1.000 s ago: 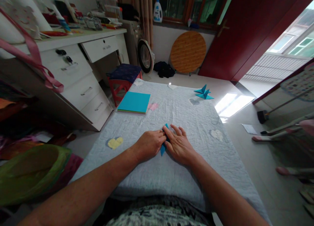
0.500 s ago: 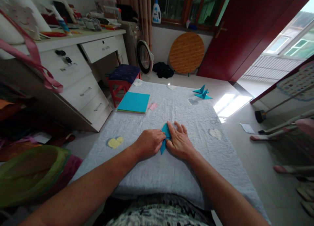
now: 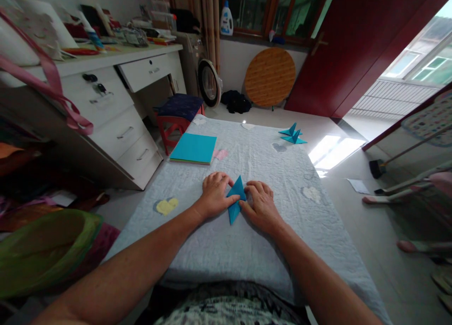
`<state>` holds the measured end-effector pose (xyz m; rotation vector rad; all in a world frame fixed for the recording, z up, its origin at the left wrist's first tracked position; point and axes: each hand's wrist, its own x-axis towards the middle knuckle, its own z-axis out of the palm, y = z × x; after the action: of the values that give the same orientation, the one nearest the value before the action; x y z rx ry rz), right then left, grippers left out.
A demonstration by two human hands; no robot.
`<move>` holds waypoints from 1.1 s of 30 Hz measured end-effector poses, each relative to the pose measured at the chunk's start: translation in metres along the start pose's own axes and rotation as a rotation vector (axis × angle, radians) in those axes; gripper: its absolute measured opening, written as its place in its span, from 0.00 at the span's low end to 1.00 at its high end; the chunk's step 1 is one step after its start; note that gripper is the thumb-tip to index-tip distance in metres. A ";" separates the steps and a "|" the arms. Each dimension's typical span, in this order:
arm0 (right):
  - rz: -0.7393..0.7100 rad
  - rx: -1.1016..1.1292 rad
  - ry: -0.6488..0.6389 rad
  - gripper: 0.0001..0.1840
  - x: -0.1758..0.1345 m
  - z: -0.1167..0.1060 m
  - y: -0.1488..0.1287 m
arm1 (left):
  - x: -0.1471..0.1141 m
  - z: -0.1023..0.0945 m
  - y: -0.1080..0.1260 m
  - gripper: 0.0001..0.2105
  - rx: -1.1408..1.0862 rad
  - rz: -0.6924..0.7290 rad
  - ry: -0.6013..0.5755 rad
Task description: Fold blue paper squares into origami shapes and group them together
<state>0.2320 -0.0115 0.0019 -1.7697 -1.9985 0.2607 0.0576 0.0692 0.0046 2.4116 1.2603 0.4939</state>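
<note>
A piece of folded blue origami paper (image 3: 235,213) lies on the cloth-covered table in front of me, a narrow diamond with points toward and away from me. My left hand (image 3: 216,195) holds it from the left, thumb across its middle and fingertips at its upper left edge. From the other side, my right hand (image 3: 263,206) grips its right edge with the thumb and curled fingers. Two finished-looking blue folded paper pieces (image 3: 293,136) with raised points stand at the far right of the table. A stack of square coloured paper (image 3: 194,148), blue on top, rests at the far left.
The grey quilted tablecloth (image 3: 226,254) has heart patches. Left of the table are a white desk with drawers (image 3: 123,132), a red stool (image 3: 173,127) and a green basket (image 3: 45,249). A washing machine with its door open (image 3: 209,83) stands behind.
My left hand has opened out from its curled pose, its thumb now lying over the paper. My right hand's fingers have drawn back to the paper's right edge, uncovering more of the diamond.
</note>
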 end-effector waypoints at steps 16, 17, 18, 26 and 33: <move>-0.160 0.408 -0.047 0.24 -0.002 -0.005 -0.001 | 0.001 -0.004 -0.008 0.40 -0.615 0.004 -0.046; -0.162 0.450 -0.057 0.26 -0.003 -0.006 -0.001 | 0.001 -0.004 -0.008 0.42 -0.666 -0.022 -0.052; -0.161 0.489 -0.068 0.27 -0.003 -0.006 -0.001 | 0.001 -0.005 -0.009 0.43 -0.719 -0.049 -0.061; -0.038 0.677 0.018 0.26 -0.003 0.000 -0.001 | 0.007 -0.012 -0.004 0.18 -1.202 -0.164 0.004; 0.052 0.683 -0.009 0.11 0.001 0.001 -0.003 | 0.010 -0.017 0.000 0.16 -1.706 -0.296 0.115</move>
<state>0.2287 -0.0109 0.0023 -1.3691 -1.5919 0.8523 0.0547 0.0802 0.0209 0.7533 0.6062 1.0175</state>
